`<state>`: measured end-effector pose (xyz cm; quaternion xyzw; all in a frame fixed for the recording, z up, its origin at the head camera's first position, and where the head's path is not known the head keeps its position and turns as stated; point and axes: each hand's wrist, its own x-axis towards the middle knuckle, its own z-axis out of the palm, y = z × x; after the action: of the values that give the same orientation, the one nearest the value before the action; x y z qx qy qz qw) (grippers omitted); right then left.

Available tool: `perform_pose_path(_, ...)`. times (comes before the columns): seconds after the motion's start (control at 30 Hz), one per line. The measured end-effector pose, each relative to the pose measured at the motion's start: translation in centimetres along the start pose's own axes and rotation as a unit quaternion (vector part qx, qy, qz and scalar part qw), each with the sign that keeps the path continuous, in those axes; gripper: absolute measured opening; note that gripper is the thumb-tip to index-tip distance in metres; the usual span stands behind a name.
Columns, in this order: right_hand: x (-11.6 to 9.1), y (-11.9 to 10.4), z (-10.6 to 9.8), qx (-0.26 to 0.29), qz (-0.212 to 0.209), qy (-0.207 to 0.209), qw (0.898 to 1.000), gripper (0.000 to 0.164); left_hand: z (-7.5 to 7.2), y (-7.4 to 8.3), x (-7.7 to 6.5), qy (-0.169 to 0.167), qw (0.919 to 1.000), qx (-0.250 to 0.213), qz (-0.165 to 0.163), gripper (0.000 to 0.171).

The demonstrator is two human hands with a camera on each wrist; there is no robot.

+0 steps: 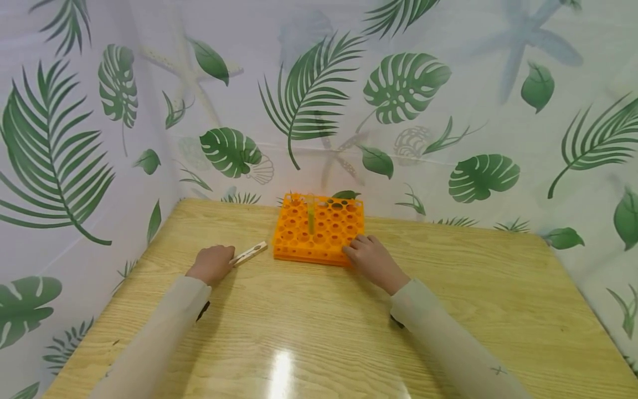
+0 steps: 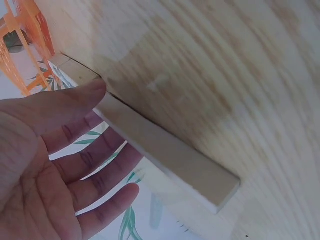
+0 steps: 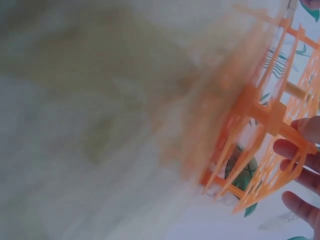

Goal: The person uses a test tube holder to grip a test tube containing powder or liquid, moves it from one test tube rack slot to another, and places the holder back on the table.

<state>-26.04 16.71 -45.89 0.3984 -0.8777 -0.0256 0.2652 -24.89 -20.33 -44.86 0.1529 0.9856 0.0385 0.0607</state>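
An orange test tube rack (image 1: 304, 256) with rows of round holes stands towards the back of the table, and one test tube (image 1: 311, 219) with yellowish-green contents is upright in it. My right hand (image 1: 375, 263) grips the rack's front right corner; in the right wrist view its fingers (image 3: 298, 172) lie against the orange frame (image 3: 272, 117). Left of the rack, my left hand (image 1: 211, 264) pinches a pale wooden test tube clamp (image 1: 251, 252) low over the tabletop. In the left wrist view the thumb (image 2: 75, 102) presses one side of the clamp (image 2: 172, 152), with fingers behind it.
The wooden table (image 1: 299, 321) runs back to a white curtain (image 1: 224, 83) printed with green leaves, which also hangs along the left side. Light glares off the front of the tabletop.
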Motion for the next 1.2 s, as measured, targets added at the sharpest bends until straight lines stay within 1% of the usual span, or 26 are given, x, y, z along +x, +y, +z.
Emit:
perform_pose_path(0.1, -0.4, 0.0, -0.1, -0.004, 0.001, 0.005, 1.000, 0.008, -0.1, 0.1, -0.1, -0.001, 1.0000, -0.002, -0.001, 0.010)
perform_pose_path(0.17, -0.6, 0.0, -0.2, 0.004, 0.004, 0.002, 1.000, 0.014, -0.1, 0.2, -0.2, 0.002, 1.0000, -0.003, -0.001, 0.009)
perform_pose_path(0.33, -0.5, 0.0, -0.2, 0.023, 0.002, -0.030, 0.999, 0.031, -0.2, 0.1, -0.2, 0.000, 1.0000, -0.004, -0.005, 0.009)
perform_pose_path(0.47, -0.4, -0.1, -0.1, 0.018, 0.004, -0.052, 0.998, 0.037, -0.2, 0.1, -0.2, -0.008, 0.9999, -0.010, -0.005, 0.009)
perform_pose_path(0.7, -0.2, -0.3, -0.1, 0.022, 0.016, -0.082, 0.996, 0.041, -0.3, 0.4, -0.2, -0.007, 1.0000, -0.003, -0.003, 0.010)
perform_pose_path(0.9, -0.2, -0.5, 0.0, 0.027, 0.026, -0.103, 0.994, 0.045, -0.5, 0.6, -0.2, -0.011, 0.9999, 0.006, -0.010, 0.010)
perform_pose_path(1.1, 0.2, -0.7, 0.1, 0.036, 0.050, -0.110, 0.992, 0.041, -0.5, 0.8, -0.2, -0.013, 0.9999, -0.001, -0.010, 0.010)
perform_pose_path(1.2, 0.6, -0.7, 0.2, 0.030, 0.059, -0.105, 0.992, 0.033, -0.4, 0.8, -0.2, -0.014, 0.9998, -0.001, -0.012, 0.010)
